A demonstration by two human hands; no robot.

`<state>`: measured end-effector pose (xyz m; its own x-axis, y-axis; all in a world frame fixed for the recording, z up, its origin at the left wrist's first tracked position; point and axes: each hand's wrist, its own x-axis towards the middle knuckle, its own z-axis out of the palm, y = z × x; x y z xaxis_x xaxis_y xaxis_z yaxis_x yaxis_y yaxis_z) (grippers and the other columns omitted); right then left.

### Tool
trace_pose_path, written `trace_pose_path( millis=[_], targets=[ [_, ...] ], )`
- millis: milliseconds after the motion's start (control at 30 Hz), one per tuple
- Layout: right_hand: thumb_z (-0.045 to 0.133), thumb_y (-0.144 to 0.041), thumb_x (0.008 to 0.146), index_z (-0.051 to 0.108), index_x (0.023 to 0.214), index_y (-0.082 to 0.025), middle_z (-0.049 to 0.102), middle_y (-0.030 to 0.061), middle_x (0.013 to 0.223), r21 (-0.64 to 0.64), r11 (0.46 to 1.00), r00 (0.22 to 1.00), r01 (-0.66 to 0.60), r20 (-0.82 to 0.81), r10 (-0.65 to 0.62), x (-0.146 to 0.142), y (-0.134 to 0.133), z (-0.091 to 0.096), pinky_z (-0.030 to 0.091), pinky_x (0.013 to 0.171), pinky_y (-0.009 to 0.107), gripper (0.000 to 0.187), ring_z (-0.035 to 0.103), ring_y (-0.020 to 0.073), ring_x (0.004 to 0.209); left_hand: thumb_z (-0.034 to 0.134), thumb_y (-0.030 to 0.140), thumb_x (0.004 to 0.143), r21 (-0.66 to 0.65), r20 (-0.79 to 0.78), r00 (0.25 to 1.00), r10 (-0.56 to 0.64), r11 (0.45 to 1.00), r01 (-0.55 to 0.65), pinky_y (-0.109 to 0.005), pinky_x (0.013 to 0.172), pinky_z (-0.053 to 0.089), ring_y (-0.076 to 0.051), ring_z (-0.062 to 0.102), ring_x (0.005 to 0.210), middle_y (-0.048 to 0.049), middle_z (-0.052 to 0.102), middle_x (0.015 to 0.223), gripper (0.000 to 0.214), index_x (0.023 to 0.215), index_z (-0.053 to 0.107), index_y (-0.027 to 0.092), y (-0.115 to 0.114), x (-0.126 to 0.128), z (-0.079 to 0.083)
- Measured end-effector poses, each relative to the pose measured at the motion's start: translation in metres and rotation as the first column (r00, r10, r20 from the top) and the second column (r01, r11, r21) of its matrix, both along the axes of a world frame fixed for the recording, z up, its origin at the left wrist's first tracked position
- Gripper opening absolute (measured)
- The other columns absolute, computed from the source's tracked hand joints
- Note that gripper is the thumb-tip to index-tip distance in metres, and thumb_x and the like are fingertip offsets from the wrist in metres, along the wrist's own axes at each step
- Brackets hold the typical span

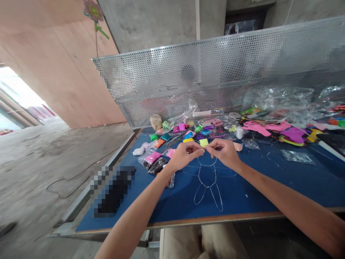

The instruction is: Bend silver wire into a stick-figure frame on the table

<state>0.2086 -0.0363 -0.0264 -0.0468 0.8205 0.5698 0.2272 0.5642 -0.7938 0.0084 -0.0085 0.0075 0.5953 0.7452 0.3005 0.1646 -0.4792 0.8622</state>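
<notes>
Over a blue table [269,187], both my hands pinch the top of a thin wire figure [208,183] that has loops like a body and legs. My left hand [184,154] grips the wire from the left with closed fingers. My right hand [225,153] holds it from the right, fingers pinched together. The two hands almost touch at the wire's top. A small yellow-green clay packet [203,142] lies just behind my fingertips.
Several bright clay packets [172,135] and pink cut shapes [258,127] are scattered along the table's back. Clear plastic bags [291,104] pile at the right. A perforated metal screen [215,79] stands behind. A dark blurred object [113,190] sits at the table's left edge.
</notes>
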Motion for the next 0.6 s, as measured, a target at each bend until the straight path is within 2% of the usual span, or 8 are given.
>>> trace_pose_path(
  millis=[133,433,600],
  targets=[
    [0.071,-0.033,0.082,0.072,0.076,-0.018,0.066,0.001,0.058,0.024,0.999,0.999,0.024,0.045,-0.025,0.0,-0.0014,0.0009,0.048,0.046,0.025,0.016,0.059,0.0128,0.047,0.065,0.041,0.086,0.009,0.016,0.999,0.037,0.999,-0.038,-0.026,0.065,0.051,-0.014,0.064,0.073,-0.0076,0.073,0.093,0.027,0.093,0.074,0.016,-0.0008,0.0005,0.0003],
    [0.071,-0.031,0.082,0.073,0.075,-0.019,0.066,0.0007,0.057,0.024,0.999,0.997,0.024,0.07,-0.025,0.0016,-0.0016,0.0007,0.049,0.046,0.024,0.014,0.06,0.0127,0.046,0.066,0.039,0.086,-0.052,-0.043,0.999,0.019,0.998,-0.021,-0.027,0.07,0.052,-0.016,0.067,0.075,-0.0074,0.076,0.087,0.025,0.089,0.077,0.018,-0.003,-0.0018,0.0057],
    [0.071,-0.033,0.082,0.073,0.076,-0.019,0.066,0.001,0.057,0.02,0.999,0.997,0.041,0.065,-0.042,0.0016,-0.001,0.0005,0.049,0.046,0.025,0.016,0.06,0.0138,0.047,0.061,0.039,0.089,0.0,-0.087,0.995,0.054,0.999,-0.054,-0.028,0.069,0.051,-0.017,0.068,0.075,-0.0066,0.077,0.086,0.026,0.091,0.078,0.019,-0.0048,-0.002,0.0076]
  ],
)
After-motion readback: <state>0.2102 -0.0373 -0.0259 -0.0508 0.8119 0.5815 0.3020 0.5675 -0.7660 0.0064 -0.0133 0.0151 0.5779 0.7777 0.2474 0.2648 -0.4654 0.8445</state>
